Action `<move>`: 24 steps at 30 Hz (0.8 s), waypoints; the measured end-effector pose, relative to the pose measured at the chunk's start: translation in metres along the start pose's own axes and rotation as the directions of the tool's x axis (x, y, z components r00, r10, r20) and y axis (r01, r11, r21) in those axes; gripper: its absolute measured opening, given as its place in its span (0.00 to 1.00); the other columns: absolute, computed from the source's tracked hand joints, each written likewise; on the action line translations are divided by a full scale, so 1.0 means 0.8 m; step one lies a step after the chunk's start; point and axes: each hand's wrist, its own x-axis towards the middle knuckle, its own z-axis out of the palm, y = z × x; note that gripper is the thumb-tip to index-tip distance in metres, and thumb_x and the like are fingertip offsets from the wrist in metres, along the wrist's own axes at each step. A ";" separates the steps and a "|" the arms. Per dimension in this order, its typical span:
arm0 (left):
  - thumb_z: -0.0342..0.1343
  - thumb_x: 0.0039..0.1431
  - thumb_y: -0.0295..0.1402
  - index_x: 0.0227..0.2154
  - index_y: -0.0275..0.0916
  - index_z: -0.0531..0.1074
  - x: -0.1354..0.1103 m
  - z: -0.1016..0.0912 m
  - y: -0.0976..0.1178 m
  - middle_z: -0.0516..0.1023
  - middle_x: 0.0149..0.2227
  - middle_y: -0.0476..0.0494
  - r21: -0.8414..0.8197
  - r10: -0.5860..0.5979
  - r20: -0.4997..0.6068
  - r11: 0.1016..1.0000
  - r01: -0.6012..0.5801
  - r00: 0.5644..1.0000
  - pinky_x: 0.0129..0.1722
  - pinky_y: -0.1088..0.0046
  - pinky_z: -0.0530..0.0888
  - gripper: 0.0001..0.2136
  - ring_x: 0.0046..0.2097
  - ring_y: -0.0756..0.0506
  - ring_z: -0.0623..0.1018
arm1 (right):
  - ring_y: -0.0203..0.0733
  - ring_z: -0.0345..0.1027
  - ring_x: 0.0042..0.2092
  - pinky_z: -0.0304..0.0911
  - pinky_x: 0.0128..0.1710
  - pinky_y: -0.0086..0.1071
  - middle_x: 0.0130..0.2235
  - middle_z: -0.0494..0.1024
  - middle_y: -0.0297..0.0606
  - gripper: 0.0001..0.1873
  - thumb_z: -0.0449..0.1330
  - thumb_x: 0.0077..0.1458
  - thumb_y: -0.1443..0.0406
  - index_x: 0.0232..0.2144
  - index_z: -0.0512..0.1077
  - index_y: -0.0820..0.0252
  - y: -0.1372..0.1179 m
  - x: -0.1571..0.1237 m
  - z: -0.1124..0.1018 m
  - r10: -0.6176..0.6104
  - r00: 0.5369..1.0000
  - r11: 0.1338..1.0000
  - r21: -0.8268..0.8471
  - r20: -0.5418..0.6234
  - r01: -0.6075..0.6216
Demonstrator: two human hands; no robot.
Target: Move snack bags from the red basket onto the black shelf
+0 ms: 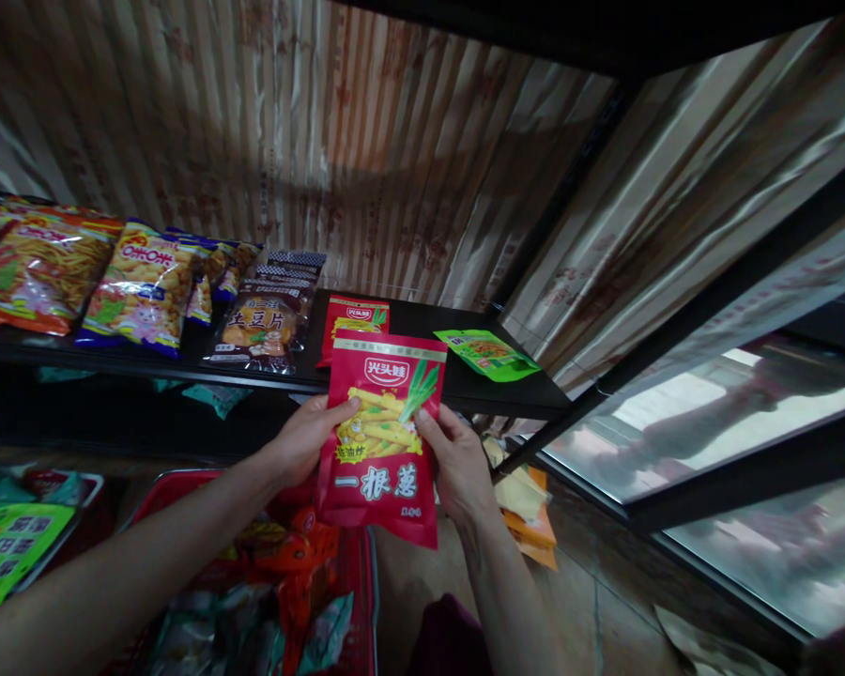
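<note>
Striped brown sheeting (408,160) hangs across the top of the frame, behind a dark shelf (528,399) that runs from the left edge to right of centre. From where I stand, someone faces it with a glossy red snack packet (381,479) raised at the centre of the frame, printed side outward, in front of the shelf's edge. The left hand (310,437) pinches one side of the packet and the right hand (461,460) the other, thumbs on the front, the other fingers mostly hidden behind; both are nearly closed on its thin edges. Judging by what lies there, the shelf is partly stocked: an orange bag (46,268) at the left, then a yellow-and-blue bag (141,286), a brown packet (260,319) and, just behind the held one, a matching red packet (352,314). Beyond it, right of centre, a green packet (489,355) lies flat, apart from the others. I would say the packet in hand is not yet placed; whether it touches its twin I cannot tell. Plenty looks left over: at the lower centre-left, a red basket (183,481) holds orange-red packets (310,563) and teal ones (328,634), while another green packet (21,549) lies at the lower left. How many of these belong up there, I cannot tell.
</note>
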 end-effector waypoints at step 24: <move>0.58 0.52 0.23 0.48 0.30 0.71 -0.018 -0.009 0.004 0.78 0.46 0.31 0.023 -0.040 0.160 0.999 0.037 0.986 0.49 0.58 0.73 0.18 0.45 0.38 0.79 | 0.45 0.76 0.31 0.73 0.33 0.38 0.29 0.82 0.36 0.17 0.73 0.34 0.62 0.31 0.78 0.58 -0.005 -0.001 -0.003 0.025 0.985 0.988 0.156 -0.170 0.001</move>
